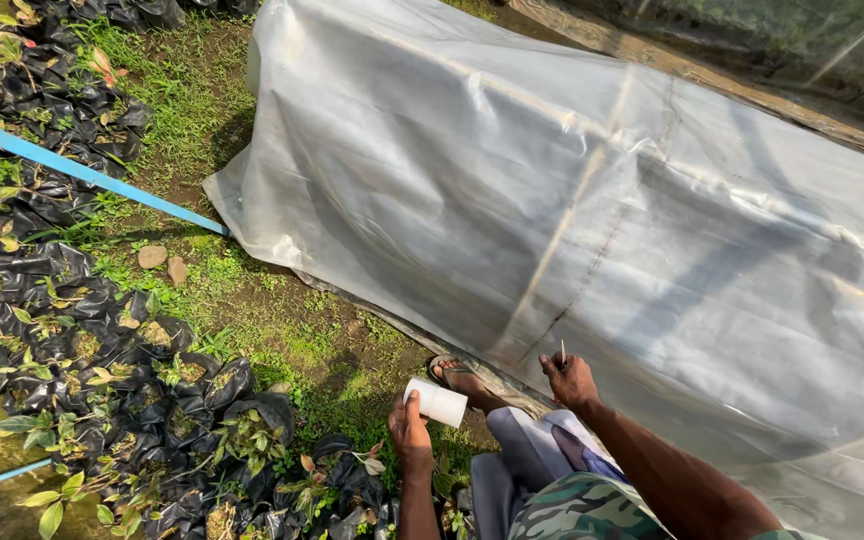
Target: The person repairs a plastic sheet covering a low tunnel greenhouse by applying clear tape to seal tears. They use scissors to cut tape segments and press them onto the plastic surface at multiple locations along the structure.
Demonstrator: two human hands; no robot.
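Observation:
My left hand grips a white roll of tape, held out over the grass near my sandalled foot. My right hand pinches a small thin stick-like tool and rests against the lower edge of a clear plastic sheet. The sheet is stretched over a long low tunnel frame that fills the right side of the view. A dark seam line runs down the plastic toward my right hand.
Rows of black plastic seedling bags with small green plants fill the left side. A blue strip runs diagonally across them. A grassy dirt path with two small stones lies between bags and tunnel.

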